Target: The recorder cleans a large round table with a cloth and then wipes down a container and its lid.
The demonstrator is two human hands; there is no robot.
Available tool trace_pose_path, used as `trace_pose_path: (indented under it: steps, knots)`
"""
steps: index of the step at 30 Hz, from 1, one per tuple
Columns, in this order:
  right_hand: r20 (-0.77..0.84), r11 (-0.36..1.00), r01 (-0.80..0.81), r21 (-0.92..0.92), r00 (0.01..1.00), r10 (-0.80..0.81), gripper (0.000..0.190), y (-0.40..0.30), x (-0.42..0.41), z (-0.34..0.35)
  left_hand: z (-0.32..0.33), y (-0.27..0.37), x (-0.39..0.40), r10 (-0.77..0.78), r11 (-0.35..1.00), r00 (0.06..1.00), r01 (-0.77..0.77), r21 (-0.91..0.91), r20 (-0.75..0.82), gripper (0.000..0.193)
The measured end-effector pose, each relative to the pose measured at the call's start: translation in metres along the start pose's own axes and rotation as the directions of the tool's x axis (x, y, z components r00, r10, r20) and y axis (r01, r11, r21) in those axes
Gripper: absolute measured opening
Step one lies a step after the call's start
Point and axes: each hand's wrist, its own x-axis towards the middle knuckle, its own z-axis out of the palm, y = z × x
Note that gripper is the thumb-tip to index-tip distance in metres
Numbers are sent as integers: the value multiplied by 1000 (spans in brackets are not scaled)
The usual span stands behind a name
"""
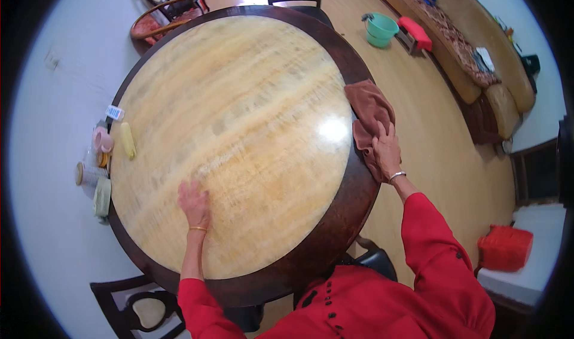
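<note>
A round table has a pale yellow, stone-patterned centre point(233, 146) and a dark wooden rim point(314, 245). On the right rim lies a folded brown cloth point(370, 103), partly hanging past the edge. My right hand point(386, 148) rests on this cloth, its fingers pressed into the folds. My left hand point(195, 204) is over the lower left of the pale centre, fingers spread, holding nothing. Whether its palm touches the surface I cannot tell.
At the left edge are a yellow elongated item point(128, 141), a pink mug point(103, 140), a jar point(87, 174) and a green packet point(102, 198). Dark chairs point(150, 312) stand around the table. A green bucket point(381, 29) and a sofa point(453, 56) are at the upper right.
</note>
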Motion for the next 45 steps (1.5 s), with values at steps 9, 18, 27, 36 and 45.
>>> trace_pose_path:
  steps: [9,18,27,36,45]
  knots:
    - [-85,999,31,-8,996,-31,50,5,5,12,24,-32,-11,-45,993,996,52,104,-74,61]
    - [-25,988,-138,69,990,140,50,-10,-55,-7,27,-36,-12,-32,996,995,40,84,-91,63]
    - [-99,937,-270,222,950,297,52,-58,-217,-8,22,-30,-15,-11,1000,998,9,-28,-66,62]
    - [-114,849,-397,348,881,459,50,-84,-273,-1,18,-35,-18,28,1000,998,-28,-8,-50,60]
    - [-132,800,-391,454,859,495,52,-76,-274,9,30,-47,-12,63,993,998,-60,104,-21,57]
